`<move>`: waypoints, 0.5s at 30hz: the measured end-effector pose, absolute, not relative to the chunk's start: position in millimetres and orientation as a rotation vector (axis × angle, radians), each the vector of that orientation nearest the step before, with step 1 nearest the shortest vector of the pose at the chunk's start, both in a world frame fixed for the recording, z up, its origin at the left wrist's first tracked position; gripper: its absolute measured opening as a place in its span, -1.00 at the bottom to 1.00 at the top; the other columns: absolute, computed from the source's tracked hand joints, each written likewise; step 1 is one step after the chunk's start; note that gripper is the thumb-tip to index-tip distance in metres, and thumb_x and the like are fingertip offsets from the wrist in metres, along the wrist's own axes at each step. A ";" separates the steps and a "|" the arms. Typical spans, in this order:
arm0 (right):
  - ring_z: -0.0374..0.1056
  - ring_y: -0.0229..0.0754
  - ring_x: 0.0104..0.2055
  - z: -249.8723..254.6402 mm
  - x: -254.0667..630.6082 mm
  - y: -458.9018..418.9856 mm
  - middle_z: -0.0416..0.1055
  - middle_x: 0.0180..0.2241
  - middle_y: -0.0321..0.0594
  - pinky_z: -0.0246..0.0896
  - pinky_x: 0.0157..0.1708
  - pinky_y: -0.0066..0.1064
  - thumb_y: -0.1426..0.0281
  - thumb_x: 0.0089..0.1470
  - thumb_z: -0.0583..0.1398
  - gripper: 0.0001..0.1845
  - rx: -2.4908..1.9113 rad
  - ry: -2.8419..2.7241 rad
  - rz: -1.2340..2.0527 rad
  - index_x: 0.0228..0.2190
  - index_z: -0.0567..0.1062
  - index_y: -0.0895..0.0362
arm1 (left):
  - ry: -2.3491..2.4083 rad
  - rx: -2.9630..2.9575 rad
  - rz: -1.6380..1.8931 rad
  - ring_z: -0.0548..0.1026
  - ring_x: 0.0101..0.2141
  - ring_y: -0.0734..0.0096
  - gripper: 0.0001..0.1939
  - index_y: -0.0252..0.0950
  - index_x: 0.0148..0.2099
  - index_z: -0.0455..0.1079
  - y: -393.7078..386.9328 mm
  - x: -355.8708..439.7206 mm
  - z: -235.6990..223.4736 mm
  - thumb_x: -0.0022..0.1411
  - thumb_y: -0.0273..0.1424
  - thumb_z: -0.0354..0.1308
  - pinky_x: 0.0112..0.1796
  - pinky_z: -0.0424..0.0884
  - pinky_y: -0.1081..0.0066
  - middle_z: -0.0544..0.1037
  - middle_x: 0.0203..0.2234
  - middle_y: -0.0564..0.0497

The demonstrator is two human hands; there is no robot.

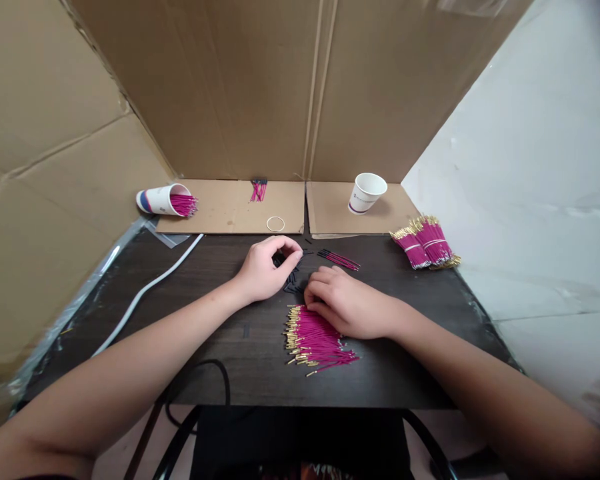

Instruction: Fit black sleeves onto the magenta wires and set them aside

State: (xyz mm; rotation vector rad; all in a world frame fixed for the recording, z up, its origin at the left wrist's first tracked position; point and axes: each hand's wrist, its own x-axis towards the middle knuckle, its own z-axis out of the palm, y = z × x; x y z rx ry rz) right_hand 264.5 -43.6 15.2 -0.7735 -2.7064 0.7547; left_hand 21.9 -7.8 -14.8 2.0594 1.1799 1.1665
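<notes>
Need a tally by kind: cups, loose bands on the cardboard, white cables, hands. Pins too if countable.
Paper cups: 2 (one upright, one on its side)
Loose band: 1
White cable: 1
Hands (left, right): 2
Total: 6
Magenta pins overlap too much to count.

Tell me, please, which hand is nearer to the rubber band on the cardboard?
Left: the left hand is just this side of the rubber band; the right hand is farther off to the right.

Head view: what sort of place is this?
Probably a makeshift assembly bench: cardboard walls around a dark table, bundled magenta wires with gold tips, and a paper cup.
</notes>
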 end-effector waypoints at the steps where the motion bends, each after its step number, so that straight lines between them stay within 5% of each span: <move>1: 0.34 0.00 -0.07 15.1 264.6 -43.8 0.50 -0.16 -0.08 0.26 0.07 -0.12 0.48 0.51 0.20 -0.87 -0.776 -2.704 0.750 -0.18 0.53 0.14 | 1.179 2.061 1.164 0.64 -0.24 0.25 -0.86 -0.26 -0.13 0.60 -8.0 21.9 -14.7 0.49 -0.33 0.27 -0.12 0.58 0.24 0.72 -0.26 -0.05; 15: 0.36 0.02 -0.07 12.9 263.2 -45.1 0.51 -0.18 -0.07 0.20 0.05 -0.13 0.46 0.51 0.21 -0.85 -0.797 -2.758 0.676 -0.20 0.54 0.14 | 1.145 2.117 1.159 0.63 -0.22 0.25 -0.88 -0.25 -0.15 0.59 -8.4 21.6 -15.4 0.49 -0.36 0.28 -0.08 0.57 0.21 0.70 -0.26 -0.04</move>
